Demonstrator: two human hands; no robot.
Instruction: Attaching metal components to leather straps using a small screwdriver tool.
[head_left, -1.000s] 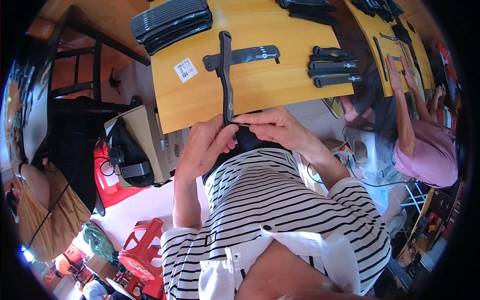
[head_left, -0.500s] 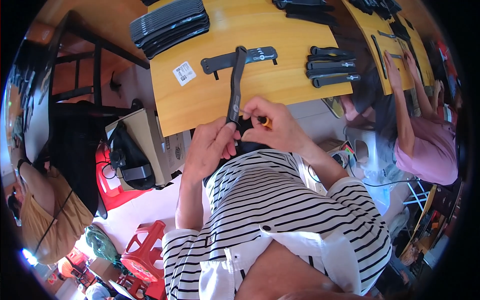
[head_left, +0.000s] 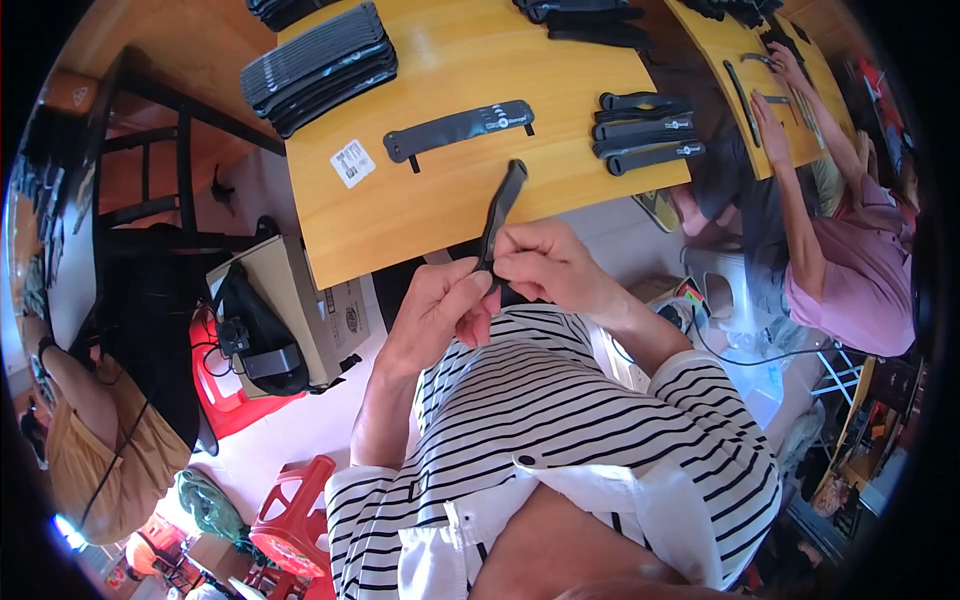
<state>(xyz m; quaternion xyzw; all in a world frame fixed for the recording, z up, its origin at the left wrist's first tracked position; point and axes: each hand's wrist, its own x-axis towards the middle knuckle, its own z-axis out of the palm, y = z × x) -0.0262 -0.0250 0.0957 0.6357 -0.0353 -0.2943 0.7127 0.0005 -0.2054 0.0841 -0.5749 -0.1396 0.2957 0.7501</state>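
Note:
A narrow black strap point(head_left: 505, 200) with a rounded end rises at a slant from between my hands, over the table's near edge. My left hand point(head_left: 440, 308) is closed, its thumb and fingers pinching the lower part of the strap. Close against it, my right hand point(head_left: 558, 262) is closed too, with its fingertips pinched at the strap's right side. Its curled fingers hide whatever else may be in the palm. Beyond the strap, a wider flat black band point(head_left: 460, 130) with pale print and two short dark tabs lies on the wooden table point(head_left: 400, 215).
A white printed label point(head_left: 352, 163) lies left of the band. Black straps are stacked in a thick pile point(head_left: 320, 65) at the far left and a smaller pile point(head_left: 648, 130) at the right. A co-worker's hands point(head_left: 775, 130) are at another table. A cardboard box point(head_left: 275, 300) stands at left.
The strap's free end has come lower and swung right. My right hand has closed in on the left. The yellow-and-black tool seen in my right hand before no longer shows.

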